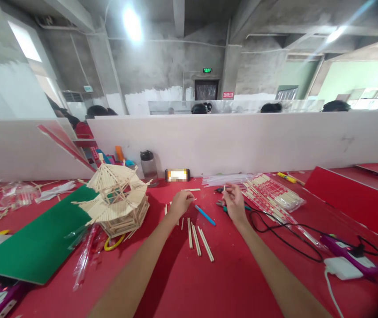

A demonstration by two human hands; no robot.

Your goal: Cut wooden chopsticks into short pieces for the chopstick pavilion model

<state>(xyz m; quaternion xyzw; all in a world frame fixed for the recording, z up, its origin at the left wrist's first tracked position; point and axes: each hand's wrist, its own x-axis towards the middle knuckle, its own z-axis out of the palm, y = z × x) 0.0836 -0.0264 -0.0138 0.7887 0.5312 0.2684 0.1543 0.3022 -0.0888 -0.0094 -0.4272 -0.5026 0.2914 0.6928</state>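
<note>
My left hand [181, 205] is above the red table, thumb and fingers pinched together; whatever is between them is too small to make out. Across from it, my right hand [235, 204] pinches a short pale wooden stick [224, 188]. A blue pen-like stick [205, 215] lies between the two hands. Several wooden sticks [194, 238] are laid out in front of me, some partly behind my left wrist. Beside my right hand are pliers [221, 204] with green handles, partly covered by it. To the left stands a pavilion model [119, 198] built of wooden sticks.
A green board [39, 238] and plastic wrappers [85, 256] lie left. Packs of sticks [271, 196], a black cable [284, 254] and a white plug adapter [343, 268] occupy the right. A bottle [148, 168] stands by the white partition [228, 141]; people's heads show beyond it.
</note>
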